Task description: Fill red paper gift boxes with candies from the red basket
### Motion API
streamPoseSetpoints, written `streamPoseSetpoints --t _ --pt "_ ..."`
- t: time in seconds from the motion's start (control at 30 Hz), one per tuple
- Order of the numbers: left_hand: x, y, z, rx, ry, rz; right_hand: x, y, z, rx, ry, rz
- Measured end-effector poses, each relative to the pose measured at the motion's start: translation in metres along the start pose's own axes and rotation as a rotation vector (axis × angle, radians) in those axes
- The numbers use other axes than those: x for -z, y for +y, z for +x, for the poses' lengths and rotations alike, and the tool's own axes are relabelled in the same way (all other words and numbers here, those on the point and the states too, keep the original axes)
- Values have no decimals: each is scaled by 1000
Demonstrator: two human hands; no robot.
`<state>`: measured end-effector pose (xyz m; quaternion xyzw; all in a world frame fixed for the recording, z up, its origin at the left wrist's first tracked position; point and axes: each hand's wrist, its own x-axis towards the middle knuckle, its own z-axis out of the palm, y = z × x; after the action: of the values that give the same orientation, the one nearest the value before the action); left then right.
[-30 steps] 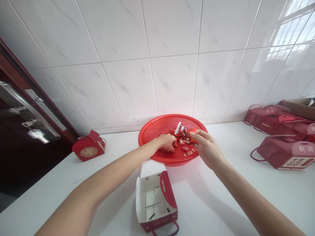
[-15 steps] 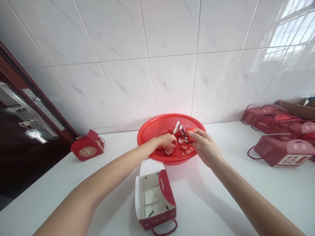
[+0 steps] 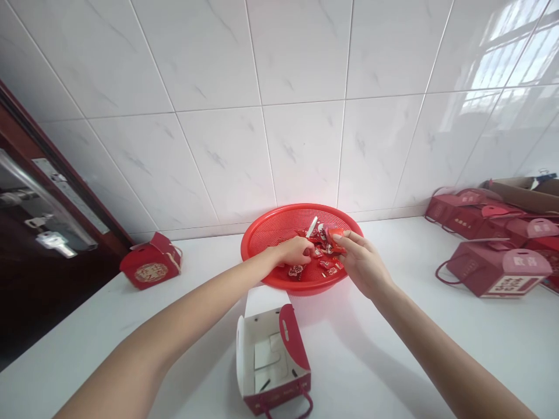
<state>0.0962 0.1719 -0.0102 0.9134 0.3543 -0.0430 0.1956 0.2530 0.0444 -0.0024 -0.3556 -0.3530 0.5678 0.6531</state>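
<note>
A red perforated basket (image 3: 255, 238) stands near the tiled wall with several red wrapped packets (image 3: 331, 269) inside. Over its left part is my left hand (image 3: 297, 251), fingers curled together; whatever they hold, if anything, is hidden. At the basket's right side my right hand (image 3: 361, 259) pinches a red packet (image 3: 335, 234) between thumb and fingers. In front of the basket lies an open box (image 3: 273, 355), white inside and dark red outside, with flaps spread and a rope handle towards me. No contents show apart from its folded bottom.
A closed red box (image 3: 151, 266) sits at the left near the wall. Several pinkish-red boxes (image 3: 500, 270) stand at the right, with a brown carton (image 3: 515, 195) behind them. A dark door with keys (image 3: 56, 243) is at the far left.
The whole view has shifted slightly. My left hand remains over the basket with curled fingers, and my right hand still pinches the red packet.
</note>
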Motion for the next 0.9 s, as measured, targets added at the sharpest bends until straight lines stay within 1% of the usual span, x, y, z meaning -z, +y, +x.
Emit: streamPoseSetpoints --t 0.07,0.13,0.2,0.27,0.33,0.43,0.57,0.73,0.9 --pt "-2 5 1 -79 7 12 0 0 0 3 8 15" --pt "-5 9 3 -157 -17 21 0 0 1 7 25 30" --pt "-9 11 5 -246 -88 26 1 0 1 7 34 35" --pt "-13 11 6 -303 -150 31 1 1 1 5 32 37" --pt "-17 8 6 -298 -159 46 2 1 2 13 29 37" --pt "-19 5 6 -226 -111 85 3 3 3 32 33 40" --pt "-19 2 7 -188 -85 120 5 4 5 25 32 53" --pt "-22 -4 10 -171 -66 134 5 4 6 18 45 66" --pt "-24 -8 13 -168 -31 152 6 3 8 4 75 125"
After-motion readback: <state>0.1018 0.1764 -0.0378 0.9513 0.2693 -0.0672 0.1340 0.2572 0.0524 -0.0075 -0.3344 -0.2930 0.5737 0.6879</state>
